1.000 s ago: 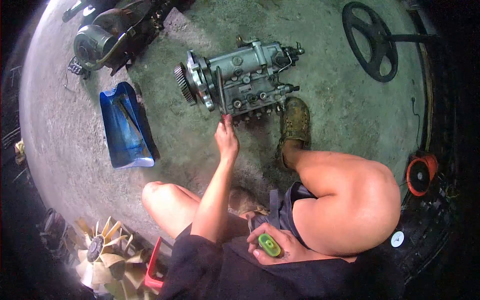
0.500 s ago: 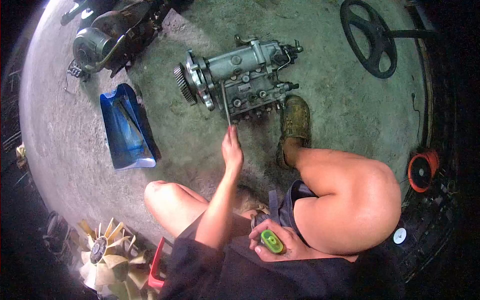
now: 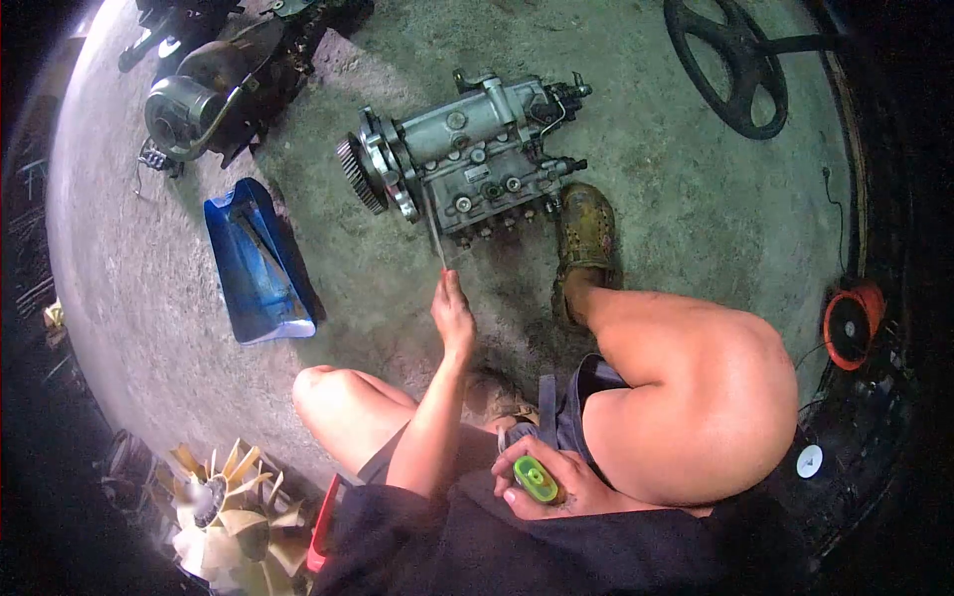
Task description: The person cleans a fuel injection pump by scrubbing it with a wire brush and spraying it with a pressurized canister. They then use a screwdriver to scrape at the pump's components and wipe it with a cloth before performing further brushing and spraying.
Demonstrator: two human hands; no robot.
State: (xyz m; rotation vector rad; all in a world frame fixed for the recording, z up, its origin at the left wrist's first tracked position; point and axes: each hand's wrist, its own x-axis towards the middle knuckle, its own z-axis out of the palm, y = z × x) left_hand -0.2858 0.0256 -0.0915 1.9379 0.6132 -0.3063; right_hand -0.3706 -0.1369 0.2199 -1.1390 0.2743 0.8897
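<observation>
My left hand (image 3: 454, 316) is closed around a screwdriver (image 3: 438, 246), its handle mostly hidden in the fingers with a bit of red at the top. The thin metal shaft reaches up to the lower left side of a fuel injection pump (image 3: 467, 149), which lies on the concrete floor with its toothed gear (image 3: 360, 177) to the left. Near my lap, my right hand (image 3: 556, 487) grips a lime-green oval-ended object (image 3: 537, 480); only its end shows and the rest is hidden in the palm.
A blue dustpan (image 3: 260, 268) with a dark bar in it lies left of the pump. A turbocharger (image 3: 189, 109) stands at upper left, a steering wheel (image 3: 735, 70) at upper right. A pale fan (image 3: 214, 517) sits at lower left. My shoe (image 3: 586, 228) is beside the pump.
The screwdriver and my left hand have shifted slightly left and down, its shaft now nearer the pump's left edge. The view has shifted a little. My right hand keeps its hold.
</observation>
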